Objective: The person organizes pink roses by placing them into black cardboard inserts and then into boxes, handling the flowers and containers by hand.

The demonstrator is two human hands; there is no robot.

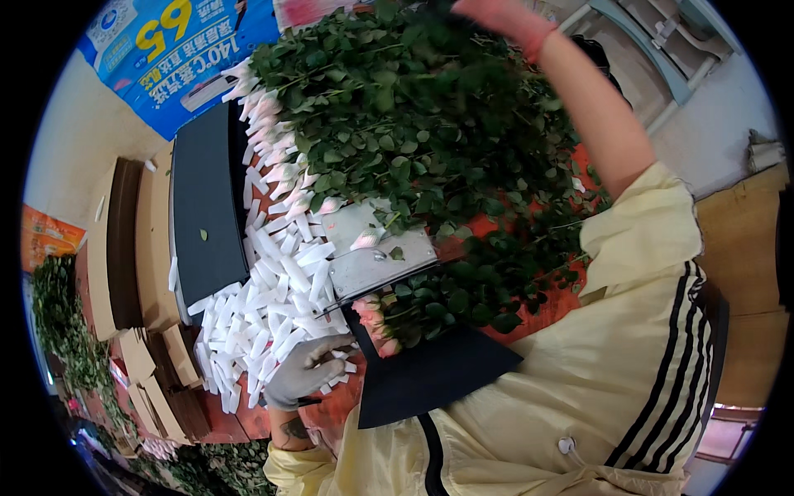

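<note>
My left hand, in a grey glove, is curled low among a pile of white foam sleeves; what is in its fingers is unclear. Just right of it are pink roses with leafy stems and a black sheet. My right hand, in a pink glove, reaches to the top edge over a large heap of rose stems; its fingertips are hard to make out. A metal plate device sits between the hands, with a pale rose on it.
Pale rosebuds line the heap's left side. A dark board and cardboard pieces stand at the left, with foliage beyond. The red table shows beneath. A pale-blue frame stands upper right.
</note>
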